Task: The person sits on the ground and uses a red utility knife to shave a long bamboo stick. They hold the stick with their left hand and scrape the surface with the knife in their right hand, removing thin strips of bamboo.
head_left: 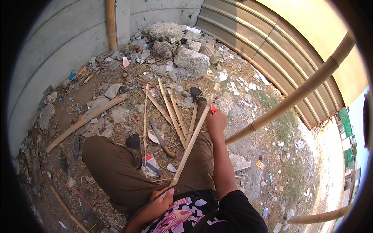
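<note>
A long split bamboo strip [198, 130] slants over my right leg, its far end near my right foot. My left hand [161, 202] is closed round its near end, close to my waist. Beside its upper part, my right hand [216, 122] is closed on a small red tool [213, 108]; the fingers and the strip hide most of it, so its kind does not show. Between my legs a machete [160, 136] with a wooden handle lies on the ground. Around it are several more bamboo strips [171, 112], fanned out.
A bamboo pole [87, 121] lies at the left, and a thick one [289, 101] slants across the right. Rocks [191, 63] and litter are heaped against a concrete wall [66, 39]. Corrugated sheeting [272, 46] stands at the far right. A black cable [149, 202] crosses my left wrist.
</note>
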A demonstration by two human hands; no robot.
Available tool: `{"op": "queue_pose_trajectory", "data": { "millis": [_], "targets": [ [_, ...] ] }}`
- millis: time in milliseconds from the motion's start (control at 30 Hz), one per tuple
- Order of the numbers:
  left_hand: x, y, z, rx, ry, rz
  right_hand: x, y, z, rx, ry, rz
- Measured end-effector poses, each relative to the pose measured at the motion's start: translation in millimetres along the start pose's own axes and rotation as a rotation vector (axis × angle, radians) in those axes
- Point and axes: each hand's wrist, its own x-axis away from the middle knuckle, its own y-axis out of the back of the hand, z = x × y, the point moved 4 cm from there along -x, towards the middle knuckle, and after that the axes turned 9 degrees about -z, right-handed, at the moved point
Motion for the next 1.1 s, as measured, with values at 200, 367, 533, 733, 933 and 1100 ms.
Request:
{"op": "queue_pose_trajectory", "data": {
  "millis": [200, 367, 533, 733, 933, 1100],
  "targets": [
    [-2.9, 0.7, -4.0, 0.035, 0.028, 0.001, -57.0, -10.0, 20.7, 0.085, -0.105, 0.08],
    [-0.3, 0.6, 1.8, 0.004, -0.044, 0.046, -132.5, -53.5, -111.4, -0.239, -0.405, -0.067],
    [-8.4, 2.6, 2.8, 0.328, 0.081, 0.091, -25.4, -63.5, -95.1, -0.627, -0.452, 0.363],
    [-11.1, -0.9, 7.8, 0.533, 0.185, 0.149, 146.6, 21.3, -8.9, -0.612, 0.123, 0.423],
    [-9.6, -0.4, 9.7, 0.532, 0.162, 0.191, 179.0, 47.7, 36.1, -0.673, 0.276, 0.433],
    [-7.4, -5.0, 8.6, 0.554, 0.215, 0.249, 186.9, 37.1, 24.2, -0.638, 0.199, 0.431]
  ]
}}
